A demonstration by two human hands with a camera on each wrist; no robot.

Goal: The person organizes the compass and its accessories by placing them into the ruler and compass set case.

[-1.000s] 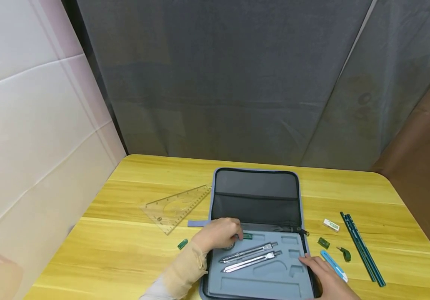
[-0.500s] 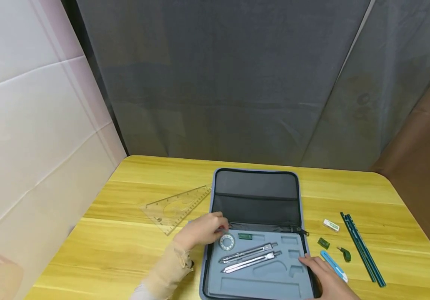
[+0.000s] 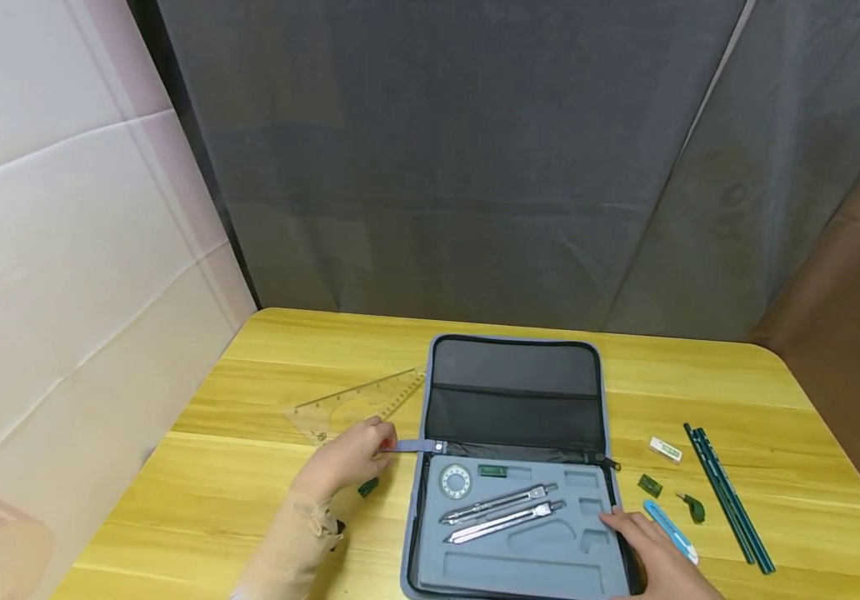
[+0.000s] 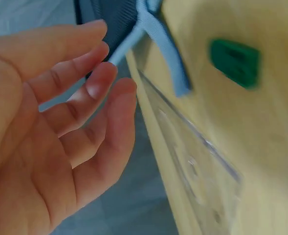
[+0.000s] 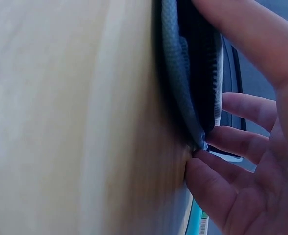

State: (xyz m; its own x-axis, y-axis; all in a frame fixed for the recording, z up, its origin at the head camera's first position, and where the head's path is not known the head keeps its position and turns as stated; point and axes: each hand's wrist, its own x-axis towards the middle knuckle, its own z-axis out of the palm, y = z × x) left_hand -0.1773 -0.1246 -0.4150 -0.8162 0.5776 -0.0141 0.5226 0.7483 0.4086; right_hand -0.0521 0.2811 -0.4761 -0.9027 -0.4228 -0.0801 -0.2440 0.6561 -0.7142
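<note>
In the head view, an open zip case [image 3: 516,406] stands at lower centre, its grey tray [image 3: 520,573] holding two metal compasses [image 3: 505,521], a round dial [image 3: 455,482] ringed with tiny unreadable marks, and a green block [image 3: 492,471]. Left of it, the left hand [image 3: 351,458] is at the free end of a blue strap [image 3: 415,446], near a clear set square [image 3: 362,402] whose scale numbers are too small to read. The right hand [image 3: 658,554] rests relaxed fingers on the case's right edge; the white eraser [image 3: 665,449] at right has illegible print. In the left wrist view, the left hand's loosely bent fingers grasp nothing; the strap's tip lies apart from them. In the right wrist view, the right hand's spread fingers touch the case edge, and a barcode-like label [image 5: 203,225] shows at bottom.
</note>
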